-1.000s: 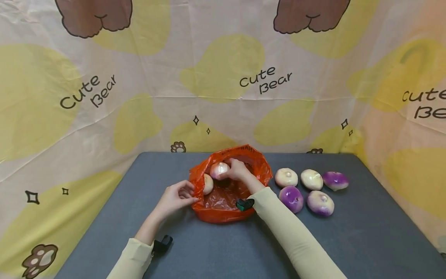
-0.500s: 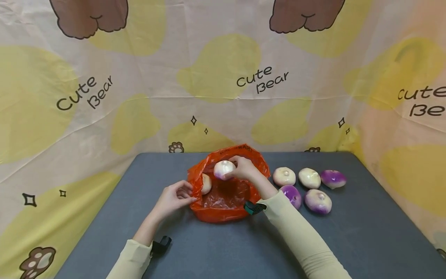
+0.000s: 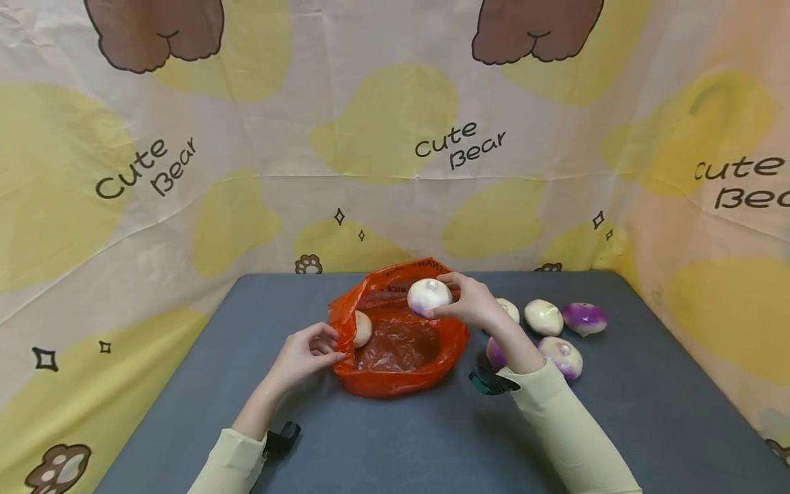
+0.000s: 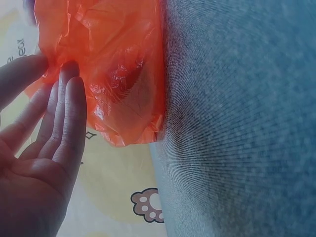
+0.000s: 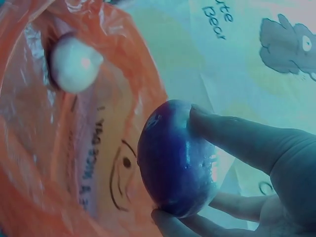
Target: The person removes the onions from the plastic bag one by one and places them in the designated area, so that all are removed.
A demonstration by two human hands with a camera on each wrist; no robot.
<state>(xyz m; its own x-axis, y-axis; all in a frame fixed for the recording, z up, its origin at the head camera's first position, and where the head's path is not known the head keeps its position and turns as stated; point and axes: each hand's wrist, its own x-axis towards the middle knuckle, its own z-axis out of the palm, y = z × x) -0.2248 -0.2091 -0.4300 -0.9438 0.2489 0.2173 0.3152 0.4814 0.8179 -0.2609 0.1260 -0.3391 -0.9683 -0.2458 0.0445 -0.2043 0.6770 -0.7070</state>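
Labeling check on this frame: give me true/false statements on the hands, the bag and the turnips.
1. The right hand holds a turnip above the orange bag. True.
2. The left hand rests flat on the table. False: it pinches the bag's rim.
3. The bag is empty. False: one pale turnip lies inside.
4. Other turnips lie on the table right of the bag. True.

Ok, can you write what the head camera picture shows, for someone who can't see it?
A right hand holds a white and purple turnip above an open orange bag on a grey table. The left hand pinches the bag's edge; another turnip sits inside. More turnips lie to the right, before a "Cute Bear" backdrop.
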